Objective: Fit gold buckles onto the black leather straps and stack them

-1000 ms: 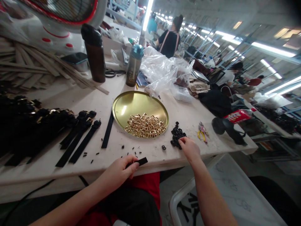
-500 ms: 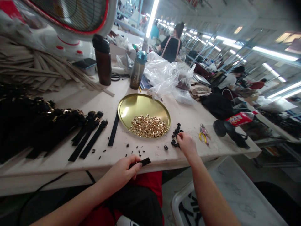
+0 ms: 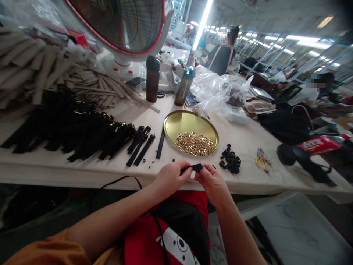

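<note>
Over the table's front edge, my left hand (image 3: 173,176) is closed round a short black strap (image 3: 196,168). The fingertips of my right hand (image 3: 213,182) pinch the strap's right end; whether they also hold a small black piece is hidden. Behind both hands stands a round gold tray (image 3: 168,133) with a heap of small gold-coloured metal buckles (image 3: 194,143). To the right of my right hand lies a pile of small black pieces (image 3: 230,161). On the left are many black straps with gold fittings (image 3: 96,134), and one plain black strap (image 3: 160,147) lies beside the tray.
Pliers (image 3: 261,161) with yellow handles lie at the right, near a red-labelled bottle (image 3: 320,144). Behind the tray stand two drink bottles (image 3: 153,81) and clear plastic bags (image 3: 220,92). A fan (image 3: 118,25) rises at back left, and a person (image 3: 223,55) is farther off.
My right hand has left the small black pieces and come left to the end of the strap in my left hand. The view has shifted left.
</note>
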The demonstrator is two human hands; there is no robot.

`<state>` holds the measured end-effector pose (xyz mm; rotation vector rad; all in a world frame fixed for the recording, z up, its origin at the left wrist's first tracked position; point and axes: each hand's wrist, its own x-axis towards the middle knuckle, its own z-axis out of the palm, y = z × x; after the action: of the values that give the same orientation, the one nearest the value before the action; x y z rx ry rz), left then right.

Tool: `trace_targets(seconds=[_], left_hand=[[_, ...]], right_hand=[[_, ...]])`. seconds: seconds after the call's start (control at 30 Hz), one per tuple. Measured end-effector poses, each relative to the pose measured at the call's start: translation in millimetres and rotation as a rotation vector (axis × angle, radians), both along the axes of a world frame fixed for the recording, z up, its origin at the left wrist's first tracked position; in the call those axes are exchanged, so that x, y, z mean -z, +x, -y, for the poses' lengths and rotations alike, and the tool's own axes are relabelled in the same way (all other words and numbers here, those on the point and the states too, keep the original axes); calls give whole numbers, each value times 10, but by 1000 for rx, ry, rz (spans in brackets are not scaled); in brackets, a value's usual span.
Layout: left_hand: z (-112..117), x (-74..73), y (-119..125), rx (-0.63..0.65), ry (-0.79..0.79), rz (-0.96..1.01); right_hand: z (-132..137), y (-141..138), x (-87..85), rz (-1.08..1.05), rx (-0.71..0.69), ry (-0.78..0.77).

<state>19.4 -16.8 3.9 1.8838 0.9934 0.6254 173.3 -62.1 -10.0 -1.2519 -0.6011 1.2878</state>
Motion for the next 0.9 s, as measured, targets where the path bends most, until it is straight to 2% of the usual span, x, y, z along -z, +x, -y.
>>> trace_targets(seconds=[0.13,0.3,0.5,0.67,0.77,0.9], left_hand=[[54,11,-49,-21,58,-72],[100,11,-38,7,38,-120],[52,119,-19,2,119,-190],[19,160,-15,20,49,-162],[22,171,2,34,10,-152],[39,216,19,25,-23,-184]], right_hand=[[51,-36,36,-9,9,-36],[94,-40,111,-20,9,-26],[75,-38,220,-11,-1,-39],[69,8,314,-64,-57,-33],[80,23,341,34,-19,-14],[119,16,328,349,74,29]])
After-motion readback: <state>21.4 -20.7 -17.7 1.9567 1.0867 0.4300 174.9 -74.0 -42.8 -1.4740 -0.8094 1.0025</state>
